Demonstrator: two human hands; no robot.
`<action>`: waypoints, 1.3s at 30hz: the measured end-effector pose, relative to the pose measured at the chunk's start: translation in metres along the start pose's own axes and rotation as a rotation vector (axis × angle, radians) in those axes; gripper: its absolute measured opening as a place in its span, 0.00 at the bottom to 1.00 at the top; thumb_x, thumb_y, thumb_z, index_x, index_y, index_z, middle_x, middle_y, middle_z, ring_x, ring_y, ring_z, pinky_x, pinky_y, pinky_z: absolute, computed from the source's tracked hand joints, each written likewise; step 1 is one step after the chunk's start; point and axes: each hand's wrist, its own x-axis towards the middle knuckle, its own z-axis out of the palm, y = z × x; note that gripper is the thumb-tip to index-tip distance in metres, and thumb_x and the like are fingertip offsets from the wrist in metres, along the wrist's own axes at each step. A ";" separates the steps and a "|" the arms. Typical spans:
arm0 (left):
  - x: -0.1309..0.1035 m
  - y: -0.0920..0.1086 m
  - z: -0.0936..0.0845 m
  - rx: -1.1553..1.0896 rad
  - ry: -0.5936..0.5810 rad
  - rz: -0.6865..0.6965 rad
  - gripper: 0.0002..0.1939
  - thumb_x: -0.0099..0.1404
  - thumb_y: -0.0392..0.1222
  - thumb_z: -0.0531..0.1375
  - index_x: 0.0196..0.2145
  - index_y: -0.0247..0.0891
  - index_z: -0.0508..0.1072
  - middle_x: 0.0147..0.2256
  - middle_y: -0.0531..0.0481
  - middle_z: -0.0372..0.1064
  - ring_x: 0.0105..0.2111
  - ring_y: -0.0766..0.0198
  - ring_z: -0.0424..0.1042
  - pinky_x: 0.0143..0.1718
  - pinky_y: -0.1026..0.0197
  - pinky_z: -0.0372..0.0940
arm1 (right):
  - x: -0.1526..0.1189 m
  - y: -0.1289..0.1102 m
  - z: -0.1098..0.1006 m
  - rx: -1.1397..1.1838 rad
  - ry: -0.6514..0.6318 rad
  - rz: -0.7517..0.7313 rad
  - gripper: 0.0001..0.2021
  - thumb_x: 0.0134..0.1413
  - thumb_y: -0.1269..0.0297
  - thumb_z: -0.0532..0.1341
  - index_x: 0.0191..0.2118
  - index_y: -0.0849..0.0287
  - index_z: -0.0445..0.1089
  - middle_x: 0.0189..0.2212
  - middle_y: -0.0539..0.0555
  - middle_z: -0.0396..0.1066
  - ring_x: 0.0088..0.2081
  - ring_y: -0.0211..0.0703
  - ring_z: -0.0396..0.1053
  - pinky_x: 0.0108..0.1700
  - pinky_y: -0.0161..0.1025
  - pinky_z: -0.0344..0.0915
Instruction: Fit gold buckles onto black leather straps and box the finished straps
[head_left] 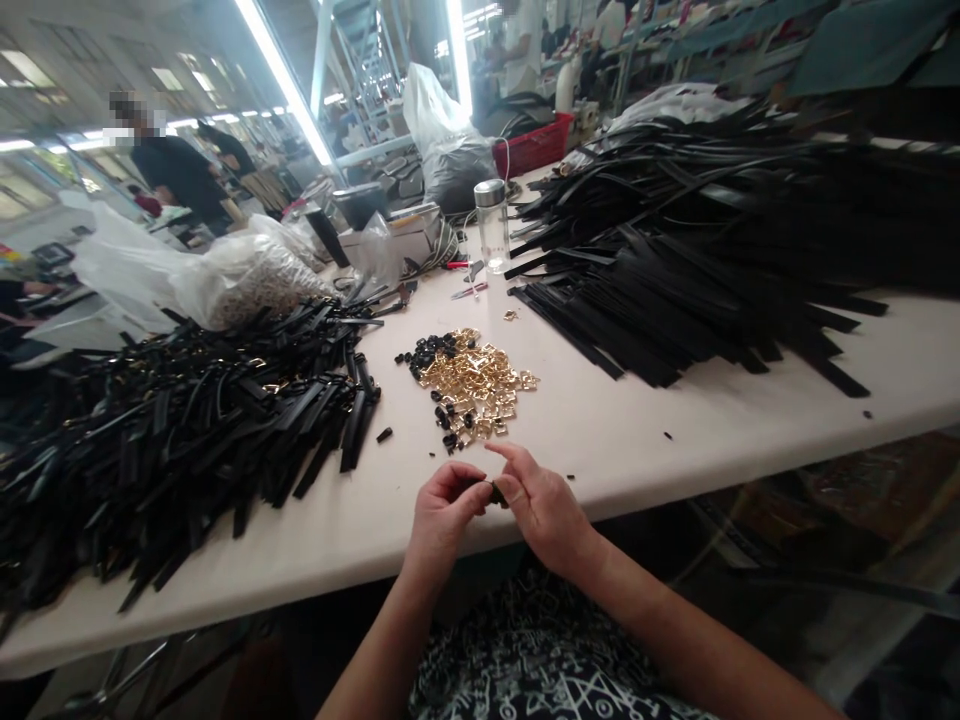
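My left hand [448, 508] and my right hand [544, 505] meet just over the table's near edge. Between their fingertips is a small dark piece [496, 494], mostly covered; its exact kind cannot be made out. Both hands are closed in a pinch on it, while the right index finger points outward. Just beyond lies a pile of gold-coloured metal buckles [480, 385]. Small black loops [439, 350] lie along the pile's left and near sides.
Finished-looking black straps with buckles [300, 420] heap on the left; long black strips [637, 310] are stacked at right. Behind the pile stand a clear bottle [493, 235], a red basket [534, 148] and plastic bags [247, 275]. A person [176, 170] stands far left.
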 end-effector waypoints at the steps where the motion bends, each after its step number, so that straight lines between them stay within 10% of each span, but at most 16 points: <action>1: 0.000 0.002 -0.002 0.027 0.003 -0.003 0.11 0.54 0.46 0.70 0.31 0.37 0.75 0.25 0.54 0.71 0.23 0.69 0.67 0.28 0.65 0.64 | 0.001 -0.001 -0.001 0.025 -0.034 0.013 0.18 0.68 0.56 0.51 0.55 0.60 0.66 0.30 0.52 0.75 0.31 0.43 0.73 0.36 0.39 0.65; 6: 0.001 0.010 -0.013 0.131 -0.041 0.003 0.12 0.56 0.48 0.69 0.29 0.36 0.76 0.23 0.53 0.70 0.23 0.67 0.67 0.28 0.64 0.64 | 0.002 -0.007 -0.007 0.031 -0.186 0.036 0.10 0.63 0.59 0.58 0.34 0.57 0.73 0.30 0.51 0.75 0.33 0.41 0.71 0.37 0.37 0.62; 14: 0.016 0.015 -0.027 0.262 -0.055 0.047 0.10 0.58 0.48 0.66 0.31 0.38 0.76 0.22 0.53 0.70 0.24 0.65 0.68 0.29 0.63 0.65 | 0.003 -0.002 -0.022 -0.039 -0.163 0.065 0.06 0.57 0.68 0.58 0.29 0.58 0.67 0.23 0.48 0.68 0.27 0.37 0.64 0.30 0.35 0.57; 26: 0.067 0.021 -0.061 1.335 0.128 0.410 0.08 0.64 0.44 0.60 0.35 0.40 0.78 0.39 0.46 0.74 0.34 0.57 0.73 0.41 0.55 0.64 | 0.003 0.016 -0.029 0.375 -0.069 0.292 0.05 0.57 0.66 0.56 0.31 0.59 0.67 0.25 0.48 0.71 0.20 0.32 0.65 0.24 0.31 0.60; 29: 0.066 0.025 -0.057 1.364 0.215 0.425 0.07 0.63 0.43 0.60 0.35 0.39 0.75 0.37 0.45 0.73 0.35 0.56 0.73 0.40 0.56 0.63 | 0.003 0.016 -0.028 0.374 -0.075 0.286 0.05 0.57 0.67 0.56 0.31 0.59 0.67 0.26 0.48 0.72 0.21 0.32 0.65 0.24 0.30 0.60; 39: 0.075 0.032 -0.012 1.458 -0.119 0.426 0.06 0.64 0.43 0.61 0.33 0.40 0.76 0.34 0.46 0.71 0.33 0.57 0.71 0.37 0.58 0.62 | 0.003 0.015 -0.028 0.361 -0.073 0.259 0.05 0.57 0.67 0.56 0.32 0.59 0.67 0.26 0.47 0.71 0.21 0.32 0.66 0.25 0.30 0.62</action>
